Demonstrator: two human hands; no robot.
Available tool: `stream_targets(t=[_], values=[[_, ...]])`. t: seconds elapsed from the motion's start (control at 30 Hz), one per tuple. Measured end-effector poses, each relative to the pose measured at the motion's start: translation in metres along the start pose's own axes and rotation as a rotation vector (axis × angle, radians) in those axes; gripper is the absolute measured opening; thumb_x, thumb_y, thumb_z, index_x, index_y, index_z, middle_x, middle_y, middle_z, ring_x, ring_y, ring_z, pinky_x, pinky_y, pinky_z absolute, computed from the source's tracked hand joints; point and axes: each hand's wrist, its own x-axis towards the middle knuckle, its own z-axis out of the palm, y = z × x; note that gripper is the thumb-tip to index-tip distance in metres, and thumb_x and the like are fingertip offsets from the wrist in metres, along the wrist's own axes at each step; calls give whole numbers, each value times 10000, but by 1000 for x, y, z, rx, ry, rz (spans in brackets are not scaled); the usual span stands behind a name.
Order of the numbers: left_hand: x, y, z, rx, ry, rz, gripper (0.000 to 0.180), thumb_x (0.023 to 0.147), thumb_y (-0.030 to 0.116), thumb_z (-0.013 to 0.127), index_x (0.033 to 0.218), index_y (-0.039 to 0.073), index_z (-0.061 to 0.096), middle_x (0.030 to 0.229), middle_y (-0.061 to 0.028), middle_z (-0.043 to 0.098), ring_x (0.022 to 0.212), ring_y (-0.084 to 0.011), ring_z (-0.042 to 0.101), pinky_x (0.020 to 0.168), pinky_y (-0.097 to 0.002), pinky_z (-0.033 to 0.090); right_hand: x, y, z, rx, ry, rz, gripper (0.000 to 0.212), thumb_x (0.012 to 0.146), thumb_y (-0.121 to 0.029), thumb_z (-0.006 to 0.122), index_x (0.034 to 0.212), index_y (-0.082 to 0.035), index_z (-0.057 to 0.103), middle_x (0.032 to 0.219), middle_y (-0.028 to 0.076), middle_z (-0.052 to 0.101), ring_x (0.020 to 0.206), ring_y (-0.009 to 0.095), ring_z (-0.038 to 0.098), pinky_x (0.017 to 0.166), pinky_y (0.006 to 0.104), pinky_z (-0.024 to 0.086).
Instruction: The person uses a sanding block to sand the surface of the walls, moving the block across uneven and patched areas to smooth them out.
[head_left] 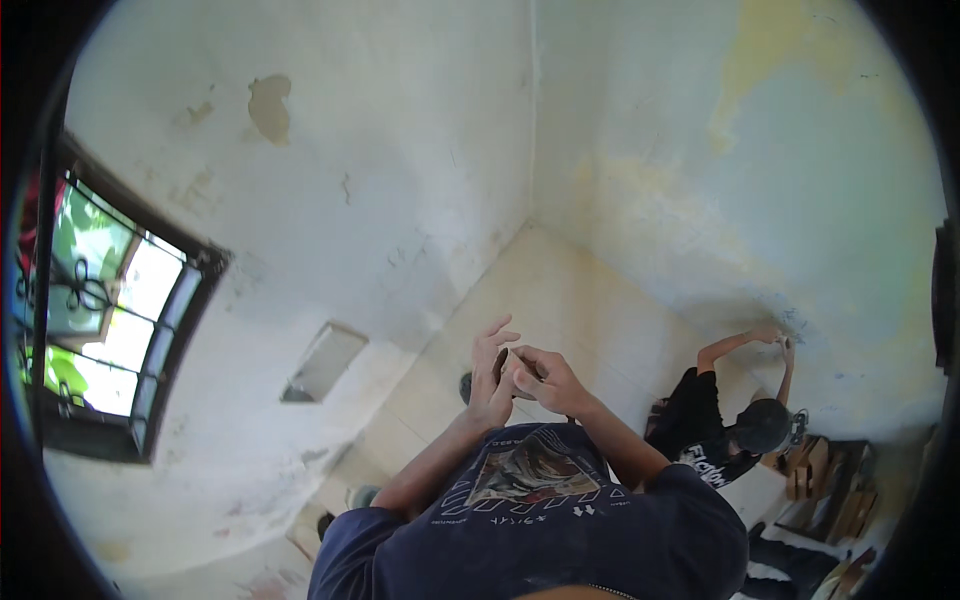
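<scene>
In front of my chest, my left hand point(487, 375) is raised with its fingers stretched and apart. My right hand point(550, 375) meets it, thumb and fingers closed on a small folded sheet point(507, 362). One side of the sheet is tan and another dark, like sandpaper. It lies between the two hands, against the left palm, and the fingers partly cover it.
A pale wall point(400, 160) with peeled patches rises at left, with a barred window point(120, 300) and a recessed panel point(327, 364). At right another person point(740, 430) reaches to the stained wall point(680, 190). Wooden boxes point(825, 485) stand behind that person on the tiled floor point(540, 290).
</scene>
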Motion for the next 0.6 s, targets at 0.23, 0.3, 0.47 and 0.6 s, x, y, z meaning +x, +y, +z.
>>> stream_targets(t=[0.23, 0.3, 0.47, 0.6], values=[[76, -62, -101, -122, -139, -68, 456, 926, 309, 481, 1292, 38, 463, 1407, -204, 436, 1263, -320, 435, 1024, -432, 346, 95, -30, 55, -418, 45, 80, 553, 764, -419, 806, 1029, 24, 607, 715, 99, 602, 649, 140, 550, 619, 302, 447], [89, -71, -113, -186, -231, -93, 481, 941, 351, 488, 1301, 34, 448, 1411, -181, 431, 1245, -294, 453, 1024, -445, 351, 108, -31, 65, -419, 134, 133, 607, 718, -433, 832, 1039, 26, 597, 737, 160, 607, 655, 214, 590, 643, 333, 466], [105, -91, -114, -318, -376, -189, 516, 952, 347, 571, 1317, 8, 432, 1388, -152, 426, 1206, -238, 478, 971, -368, 417, 118, -15, 53, -412, 143, 90, 646, 716, -444, 820, 1118, 6, 588, 816, 189, 652, 739, 326, 642, 701, 383, 494], [125, -114, -99, -304, -477, -173, 495, 948, 277, 595, 1321, -2, 427, 1327, -136, 476, 1166, -219, 507, 939, -340, 437, 131, -16, 19, -629, 183, 111, 586, 740, -346, 795, 1157, 4, 578, 804, 172, 677, 718, 294, 672, 665, 363, 509]])
